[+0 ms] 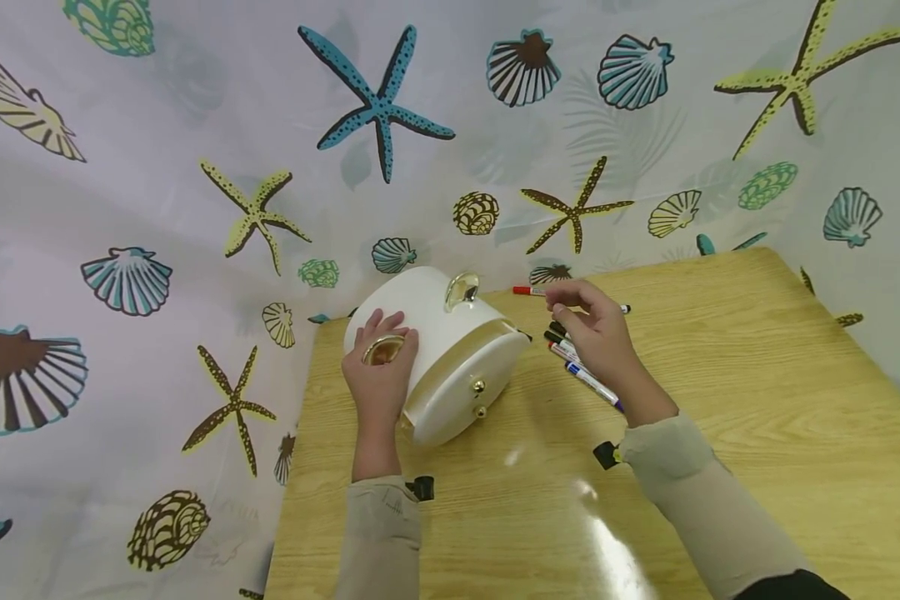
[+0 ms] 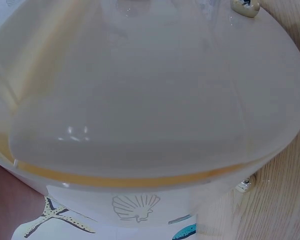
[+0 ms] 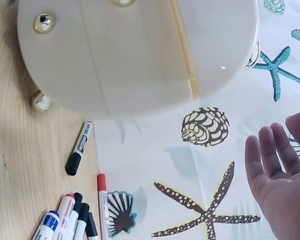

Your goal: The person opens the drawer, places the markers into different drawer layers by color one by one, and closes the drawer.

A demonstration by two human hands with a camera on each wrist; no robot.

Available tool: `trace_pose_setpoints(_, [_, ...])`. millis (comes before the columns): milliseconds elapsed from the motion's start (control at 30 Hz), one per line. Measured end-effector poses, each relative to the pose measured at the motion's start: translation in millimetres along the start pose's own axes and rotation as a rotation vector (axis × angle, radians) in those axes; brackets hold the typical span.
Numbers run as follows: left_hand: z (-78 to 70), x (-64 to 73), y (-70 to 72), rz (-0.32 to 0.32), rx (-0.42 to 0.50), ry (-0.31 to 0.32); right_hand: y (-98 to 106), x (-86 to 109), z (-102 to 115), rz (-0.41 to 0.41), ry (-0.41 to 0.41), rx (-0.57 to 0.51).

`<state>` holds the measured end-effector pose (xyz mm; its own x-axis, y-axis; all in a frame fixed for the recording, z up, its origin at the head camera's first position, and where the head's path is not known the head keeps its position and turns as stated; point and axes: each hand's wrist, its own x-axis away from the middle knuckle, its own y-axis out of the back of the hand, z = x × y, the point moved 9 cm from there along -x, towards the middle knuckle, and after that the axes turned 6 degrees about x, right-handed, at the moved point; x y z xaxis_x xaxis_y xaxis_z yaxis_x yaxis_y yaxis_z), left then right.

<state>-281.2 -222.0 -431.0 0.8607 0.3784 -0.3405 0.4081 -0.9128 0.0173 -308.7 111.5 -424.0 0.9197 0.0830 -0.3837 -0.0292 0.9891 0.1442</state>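
Note:
A white rounded container (image 1: pixel 427 312) with gold ring handles and gold knobs sits tilted on the wooden table. Its front panel (image 1: pixel 465 392), edged by a gold-coloured strip, carries two small knobs. My left hand (image 1: pixel 378 375) rests on the container with its fingers spread around one gold ring handle (image 1: pixel 383 351); the left wrist view shows mostly the container's glossy white surface (image 2: pixel 155 90). Just right of the container, my right hand (image 1: pixel 596 329) hovers over several markers, fingers loosely bent and nothing held. In the right wrist view its palm (image 3: pixel 285 195) faces up with relaxed fingers.
Several capped markers lie in a loose group, among them a blue-capped marker (image 1: pixel 592 383) and a red-capped marker (image 1: pixel 527 291) near the back edge. A black-capped marker (image 3: pixel 80 147) lies apart. Shell-and-starfish printed cloth (image 1: pixel 435 208) hangs behind the wooden table (image 1: pixel 720 375).

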Motion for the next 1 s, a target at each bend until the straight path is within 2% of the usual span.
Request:
trace_pose_setpoints(167, [0.2, -0.3, -0.2, 0.003, -0.001, 0.004, 7.0, 4.6, -10.4, -0.012, -0.019, 0.065])
trace_pose_setpoints(367, [2.5, 0.3, -0.2, 0.006, 0.000, 0.042, 12.5, 11.6, -30.7, 0.011, -0.078, 0.177])
trace_pose_setpoints(633, [3.6, 0.4, 1.1, 0.003, 0.000, 0.044, 19.3, 20.6, -53.8, 0.027, -0.103, 0.293])
trace_pose_setpoints(700, [3.2, 0.6, 1.0, 0.004, -0.001, 0.042, 20.1, 23.6, -57.6, 0.021, -0.109, 0.309])
trace_pose_setpoints(900, [2.3, -0.2, 0.2, 0.005, -0.026, 0.044, 26.0, 28.8, -58.0, -0.069, -0.077, 0.283])
trace_pose_setpoints(1000, [3.5, 0.0, 0.3, 0.002, -0.022, 0.045, 27.9, 30.5, -61.3, -0.077, -0.075, 0.278])
